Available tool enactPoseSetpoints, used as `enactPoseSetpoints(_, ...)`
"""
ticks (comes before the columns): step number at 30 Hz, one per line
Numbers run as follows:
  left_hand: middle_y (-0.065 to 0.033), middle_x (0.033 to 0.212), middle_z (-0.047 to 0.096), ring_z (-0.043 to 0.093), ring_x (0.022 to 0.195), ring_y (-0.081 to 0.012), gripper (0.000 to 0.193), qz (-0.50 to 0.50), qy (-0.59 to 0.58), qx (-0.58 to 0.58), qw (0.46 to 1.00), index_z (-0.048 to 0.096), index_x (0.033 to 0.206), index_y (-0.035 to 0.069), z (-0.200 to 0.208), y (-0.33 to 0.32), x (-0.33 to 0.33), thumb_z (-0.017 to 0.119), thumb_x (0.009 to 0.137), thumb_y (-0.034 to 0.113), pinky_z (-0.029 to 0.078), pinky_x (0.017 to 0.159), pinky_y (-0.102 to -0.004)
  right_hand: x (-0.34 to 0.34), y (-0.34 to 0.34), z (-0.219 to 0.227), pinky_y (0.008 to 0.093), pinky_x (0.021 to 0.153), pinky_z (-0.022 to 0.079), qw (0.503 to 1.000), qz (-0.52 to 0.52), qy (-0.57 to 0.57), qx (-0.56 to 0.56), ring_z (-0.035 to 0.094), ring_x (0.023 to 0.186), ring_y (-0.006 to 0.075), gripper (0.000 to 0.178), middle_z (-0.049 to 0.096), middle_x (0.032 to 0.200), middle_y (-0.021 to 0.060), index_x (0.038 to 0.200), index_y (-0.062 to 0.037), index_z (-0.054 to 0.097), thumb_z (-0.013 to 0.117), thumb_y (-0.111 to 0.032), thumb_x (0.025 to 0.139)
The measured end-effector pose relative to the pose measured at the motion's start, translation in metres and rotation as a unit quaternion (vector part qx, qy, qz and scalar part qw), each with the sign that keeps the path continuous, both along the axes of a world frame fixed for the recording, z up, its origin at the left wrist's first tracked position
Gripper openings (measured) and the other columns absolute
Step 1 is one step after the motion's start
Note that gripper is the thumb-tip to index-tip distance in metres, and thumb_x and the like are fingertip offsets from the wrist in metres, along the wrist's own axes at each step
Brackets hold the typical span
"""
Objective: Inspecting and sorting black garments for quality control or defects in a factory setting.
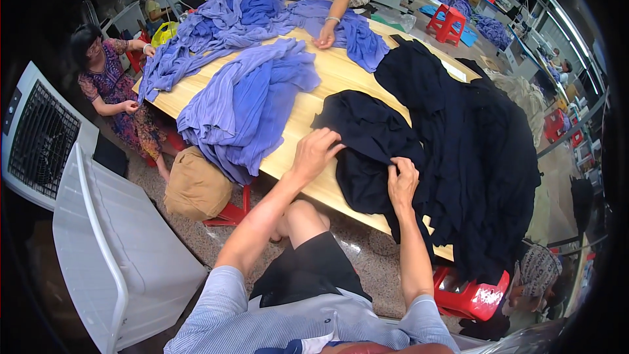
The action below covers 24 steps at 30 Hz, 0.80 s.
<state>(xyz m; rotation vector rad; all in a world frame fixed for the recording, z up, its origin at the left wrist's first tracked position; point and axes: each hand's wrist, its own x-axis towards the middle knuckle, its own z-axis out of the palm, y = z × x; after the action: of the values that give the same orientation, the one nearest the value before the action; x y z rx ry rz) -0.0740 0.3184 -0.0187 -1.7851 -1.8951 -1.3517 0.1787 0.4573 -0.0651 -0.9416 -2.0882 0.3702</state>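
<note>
A piece of black fabric (367, 124) lies bunched on the light wooden table (298, 121) before me. My left hand (316, 154) pinches its near left edge between thumb and fingers. On the same piece, my right hand (402, 182) grips an edge farther right, thumb and fingers closed. Between the hands the edge runs slightly stretched. To the right a large heap of black garments (458, 137) covers the table's end and hangs over its side. Left of my hands rests a pile of purple-blue fabric (252, 101), apart from both hands.
More purple fabric (229, 19) covers the far side, where one person's arm (341, 10) reaches over the table. Another person (118, 85) sits at the left. A tan cushioned seat (196, 183), a grey-white air cooler (118, 242) and a red stool (472, 295) stand around me.
</note>
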Motion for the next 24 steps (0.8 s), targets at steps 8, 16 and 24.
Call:
enactPoseSetpoints(8, -0.009, 0.12, 0.079, 0.073, 0.107, -0.0144, 0.032, 0.02, -0.215, 0.13, 0.968, 0.077, 0.127, 0.0, 0.071, -0.059, 0.005, 0.081, 0.096, -0.005, 0.057, 0.094, -0.0285, 0.015, -0.048, 0.116, 0.0299, 0.074, 0.052, 0.952, 0.059, 0.299, 0.023, 0.061, 0.08, 0.0142, 0.018, 0.07, 0.099, 0.0061, 0.121, 0.0024, 0.063, 0.051, 0.0, 0.108)
enactPoseSetpoints(16, -0.0095, 0.105, 0.075, 0.073, 0.092, -0.0221, 0.024, 0.044, -0.237, -0.119, 0.963, 0.075, 0.107, 0.001, -0.062, -0.154, 0.014, 0.087, 0.087, 0.006, 0.055, 0.076, -0.033, 0.036, -0.111, 0.049, 0.0253, 0.061, 0.032, 0.926, 0.127, 0.197, -0.297, 0.038, 0.071, 0.0035, 0.016, 0.046, 0.076, -0.0077, 0.094, 0.0012, 0.065, 0.066, -0.009, 0.106)
enactPoseSetpoints(24, -0.011, 0.113, 0.074, 0.075, 0.099, -0.0188, 0.024, 0.024, -0.327, 0.018, 0.945, 0.073, 0.108, -0.002, -0.05, -0.17, 0.038, 0.077, 0.085, -0.011, 0.06, 0.087, -0.0302, 0.046, -0.123, 0.107, 0.0224, 0.066, 0.044, 0.833, 0.087, 0.477, -0.268, 0.059, 0.076, 0.0067, 0.031, 0.069, 0.093, 0.0026, 0.085, -0.0063, 0.058, 0.054, -0.016, 0.115)
